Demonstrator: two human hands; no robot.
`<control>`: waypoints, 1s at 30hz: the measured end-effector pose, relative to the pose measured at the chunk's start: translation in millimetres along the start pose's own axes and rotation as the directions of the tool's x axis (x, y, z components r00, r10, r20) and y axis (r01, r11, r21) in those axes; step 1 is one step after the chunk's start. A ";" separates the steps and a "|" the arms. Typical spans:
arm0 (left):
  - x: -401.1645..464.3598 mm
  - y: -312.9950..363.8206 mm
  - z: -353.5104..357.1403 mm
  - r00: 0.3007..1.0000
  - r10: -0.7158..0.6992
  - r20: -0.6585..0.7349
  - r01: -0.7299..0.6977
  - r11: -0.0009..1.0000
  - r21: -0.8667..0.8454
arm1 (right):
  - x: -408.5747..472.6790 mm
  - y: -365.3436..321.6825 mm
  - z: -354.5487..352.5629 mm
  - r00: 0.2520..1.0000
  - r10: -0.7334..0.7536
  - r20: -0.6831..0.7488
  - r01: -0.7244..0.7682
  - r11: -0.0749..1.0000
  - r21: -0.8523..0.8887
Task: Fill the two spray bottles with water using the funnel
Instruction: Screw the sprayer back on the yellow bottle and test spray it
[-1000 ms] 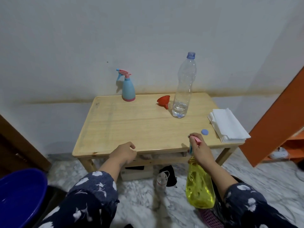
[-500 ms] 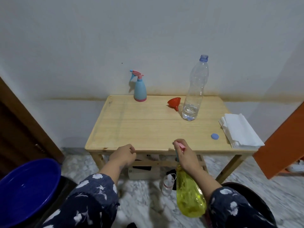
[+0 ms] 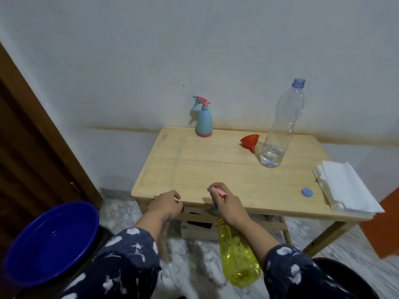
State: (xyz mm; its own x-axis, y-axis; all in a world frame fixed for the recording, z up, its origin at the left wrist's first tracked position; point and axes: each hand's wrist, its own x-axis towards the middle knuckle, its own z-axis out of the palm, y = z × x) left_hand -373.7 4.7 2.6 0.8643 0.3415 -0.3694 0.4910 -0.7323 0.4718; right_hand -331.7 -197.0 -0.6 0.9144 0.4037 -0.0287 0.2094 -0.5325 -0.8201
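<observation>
The wooden table fills the middle of the view, its bare top running from 9 to 3 o'clock, and a deep blue basin sits off its corner at about 8 o'clock, low by the floor. On the table at 3 o'clock lies a stack of white paper towels, and at about 1 o'clock stands the tall clear water bottle, uncapped, with only a little water pooled in its base; it looks thin-walled and top-light, so I judge it will dent under a hard squeeze and is best taken around the lower body. The yellow spray bottle hangs below the table's near edge at 6 o'clock, held by the right hand, whose fingers curl around the pink trigger head and neck; it looks empty, so light, smooth and probably a little slippery, and the neck is the firm place to hold while the head is unscrewed. The blue spray bottle stands upright at the far edge, at 12 o'clock, well apart from both hands. The left hand rests at the table's near edge at 7 o'clock, fingers loosely curled and holding nothing. The red funnel lies tipped on its side just beside the water bottle; it looks rigid and featherlight, and is easiest to pinch by the rim. Smallest, a blue cap lies near the towels.
</observation>
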 end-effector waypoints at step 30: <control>156.1 135.6 -51.8 0.926 0.361 -0.113 -0.377 0.868 -0.323 | 202.1 -91.0 -66.9 0.922 0.059 -0.382 -0.082 0.996 -0.045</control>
State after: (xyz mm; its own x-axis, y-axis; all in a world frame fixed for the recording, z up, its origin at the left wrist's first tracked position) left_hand -166.6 -10.8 50.3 0.9896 0.1187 -0.0816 0.1354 -0.5742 0.8074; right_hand -142.8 -116.7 106.5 0.9880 0.0565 0.1435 0.1487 -0.5968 -0.7885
